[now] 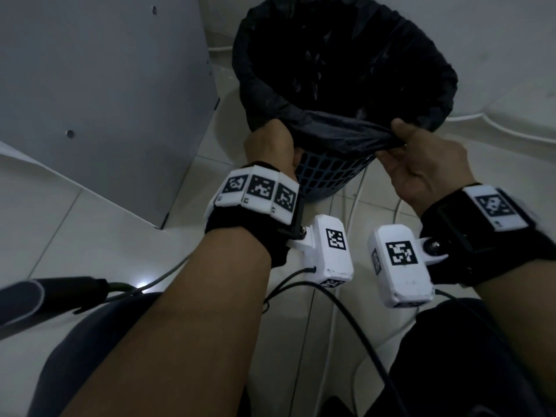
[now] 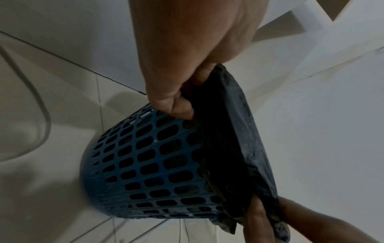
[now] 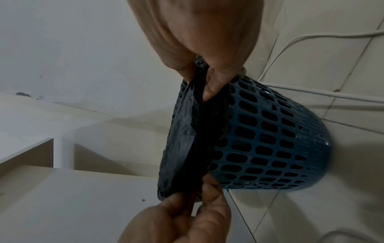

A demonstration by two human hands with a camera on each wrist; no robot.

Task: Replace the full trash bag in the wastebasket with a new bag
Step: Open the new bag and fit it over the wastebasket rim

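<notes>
A blue lattice wastebasket (image 1: 325,176) (image 2: 145,164) (image 3: 270,139) stands on the tiled floor with a black trash bag (image 1: 346,70) (image 2: 232,131) (image 3: 187,139) lining it, the bag's edge folded over the rim. My left hand (image 1: 270,142) (image 2: 178,98) grips the bag's edge at the near-left rim. My right hand (image 1: 412,152) (image 3: 209,82) pinches the bag's edge at the near-right rim. The stretch of bag between the two hands is pulled taut and lifted off the near rim. The bag's inside looks dark; its contents are unclear.
A grey cabinet panel (image 1: 105,100) stands close to the basket's left. White cables (image 1: 511,130) run over the floor at the right and behind the basket. Dark cables (image 1: 346,302) hang from the wrist cameras near my knees.
</notes>
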